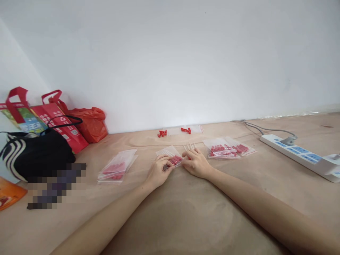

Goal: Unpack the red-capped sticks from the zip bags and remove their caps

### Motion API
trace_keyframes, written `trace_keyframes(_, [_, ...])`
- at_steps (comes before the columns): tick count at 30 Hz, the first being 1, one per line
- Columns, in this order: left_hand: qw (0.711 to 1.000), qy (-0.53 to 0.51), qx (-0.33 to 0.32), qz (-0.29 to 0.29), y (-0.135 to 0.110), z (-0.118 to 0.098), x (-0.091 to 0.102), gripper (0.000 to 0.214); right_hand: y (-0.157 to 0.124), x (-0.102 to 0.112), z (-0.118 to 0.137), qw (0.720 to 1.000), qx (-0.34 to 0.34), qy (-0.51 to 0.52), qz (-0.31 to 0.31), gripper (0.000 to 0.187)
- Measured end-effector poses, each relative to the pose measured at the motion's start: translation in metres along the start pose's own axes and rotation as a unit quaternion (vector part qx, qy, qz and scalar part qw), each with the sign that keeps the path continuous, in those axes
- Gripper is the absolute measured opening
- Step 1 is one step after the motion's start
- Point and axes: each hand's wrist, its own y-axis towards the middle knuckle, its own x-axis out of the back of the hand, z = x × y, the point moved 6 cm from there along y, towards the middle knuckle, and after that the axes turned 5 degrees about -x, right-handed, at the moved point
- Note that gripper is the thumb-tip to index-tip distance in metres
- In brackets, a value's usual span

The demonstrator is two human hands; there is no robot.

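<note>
Between my hands is a small clear zip bag (pixel 170 152) with several red pieces inside, its near edge pinched in my left hand (pixel 158 170). My right hand (pixel 196 163) grips the bag's right end, fingers bent and pressed together. Just beyond the right fingers lie several thin white sticks (pixel 189 146). To the left rests a stack of clear bags (pixel 117 166) holding red pieces. Similar filled bags (pixel 221 148) overlap on the right. Farther back are loose red pieces (pixel 162 133), and a flat clear bag (pixel 196 129) with more red pieces on it.
A white power strip (pixel 300 152) with a grey plug and cable stands at the right. Shopping bags (pixel 57 122), a red plastic bag (pixel 90 122) and a black bag (pixel 42 154) crowd the left side. A white wall (pixel 170 63) closes off the wooden table's (pixel 170 219) back.
</note>
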Motion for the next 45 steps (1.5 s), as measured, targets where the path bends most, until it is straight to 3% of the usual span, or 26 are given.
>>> trace_keyframes(5, [1.000,-0.009,-0.015,-0.007,-0.001,-0.005,0.001,0.009,0.003,-0.001,0.004,1.000,0.018,0.007,-0.003,0.014])
trace_keyframes(12, [0.999,-0.010,-0.039,-0.033,0.000,-0.009,-0.001,0.008,0.006,0.003,0.016,0.997,0.055,0.010,-0.053,0.015])
trace_keyframes(20, [0.997,0.013,-0.080,-0.001,0.006,-0.010,-0.008,0.014,0.005,0.005,0.024,0.993,0.095,-0.012,-0.070,0.023])
trace_keyframes(25, [0.995,0.012,-0.097,-0.001,0.004,-0.010,-0.013,0.012,0.007,0.000,0.023,0.996,0.078,-0.015,-0.040,0.020])
trace_keyframes(30, [0.998,0.031,-0.049,0.015,-0.001,-0.006,-0.020,0.012,0.009,-0.007,0.029,0.998,0.068,-0.007,0.009,0.018])
trace_keyframes(34, [0.999,0.053,0.009,-0.006,-0.003,0.000,-0.012,0.010,0.008,-0.008,0.033,0.997,0.070,-0.003,0.040,0.016])
trace_keyframes(40, [0.992,0.088,-0.001,-0.087,-0.006,0.002,0.013,0.010,0.005,0.002,0.024,0.996,0.018,0.074,0.053,0.011])
trace_keyframes(42, [0.993,0.077,-0.045,-0.071,-0.006,-0.001,0.017,0.011,0.003,0.000,0.021,0.989,0.008,0.121,0.085,0.014])
trace_keyframes(45, [0.995,0.042,-0.090,0.006,-0.003,0.001,0.016,0.015,0.000,-0.002,0.018,0.974,-0.001,0.190,0.122,0.017])
